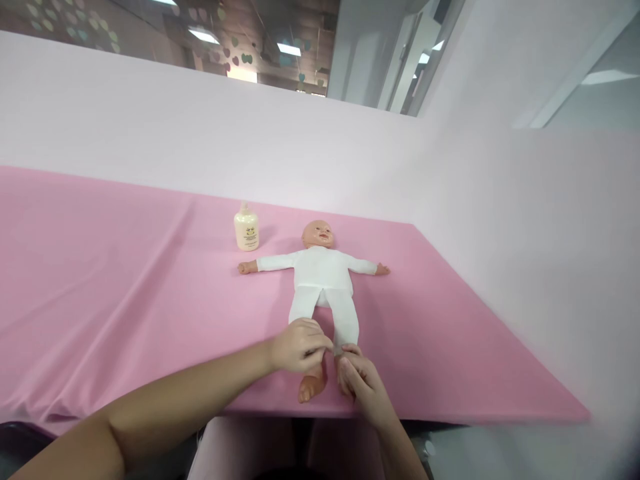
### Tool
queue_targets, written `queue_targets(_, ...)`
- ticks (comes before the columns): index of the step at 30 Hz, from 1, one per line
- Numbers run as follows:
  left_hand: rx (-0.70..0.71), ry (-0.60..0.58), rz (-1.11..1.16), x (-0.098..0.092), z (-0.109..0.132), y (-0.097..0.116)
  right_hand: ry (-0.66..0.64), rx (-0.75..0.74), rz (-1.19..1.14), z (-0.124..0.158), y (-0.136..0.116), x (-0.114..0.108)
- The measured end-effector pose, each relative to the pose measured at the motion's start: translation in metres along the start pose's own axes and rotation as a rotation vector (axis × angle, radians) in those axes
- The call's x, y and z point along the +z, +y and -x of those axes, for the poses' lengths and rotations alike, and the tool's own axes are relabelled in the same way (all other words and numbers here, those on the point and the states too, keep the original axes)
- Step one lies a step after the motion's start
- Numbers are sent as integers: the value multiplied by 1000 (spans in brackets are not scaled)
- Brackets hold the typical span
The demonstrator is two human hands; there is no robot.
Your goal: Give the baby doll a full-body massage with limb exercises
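Observation:
A baby doll point(323, 270) in a white long-sleeved top and white trousers lies on its back, arms stretched out to both sides and head toward the wall. My left hand point(303, 345) is closed over its lower leg on the left, with curled fingers pointing right. Below that hand the doll's bare foot point(311, 387) sticks out. At the other ankle, my right hand point(363, 381) is closed around the leg near the trouser cuff, thumb on top. Most of that second foot is hidden behind my fingers.
A cream pump bottle point(247, 230) stands left of the doll's head. Pink cloth point(150, 280) with folds at the left covers the table, whose front edge is close to my lap. A white wall point(200, 133) with a window rises behind, and another wall borders the right side.

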State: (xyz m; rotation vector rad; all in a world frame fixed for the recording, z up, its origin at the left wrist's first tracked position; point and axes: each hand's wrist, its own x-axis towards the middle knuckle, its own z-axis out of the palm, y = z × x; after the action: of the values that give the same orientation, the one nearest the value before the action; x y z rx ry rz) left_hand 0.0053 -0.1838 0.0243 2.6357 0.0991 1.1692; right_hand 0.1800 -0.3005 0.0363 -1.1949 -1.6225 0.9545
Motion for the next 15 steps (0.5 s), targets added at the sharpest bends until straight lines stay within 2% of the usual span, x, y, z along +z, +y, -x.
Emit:
queue_targets(5,-76,4,-30,-2,0,-9,43,173,-69,-3,-7,2)
queue_targets(8,-126,21,-29,-6,0,-16,68,163,-166,-5,-29,-1)
queue_targets(10,-157,52,-15,-9,-1,-20,73,31,-110,-5,-57,-8)
queue_targets(12,-183,74,-2,-11,-1,-23,-13,-170,67,-1,-94,-18)
queue_targets(15,-193,64,3,-14,-2,-24,-77,-464,196,8,-148,-31)
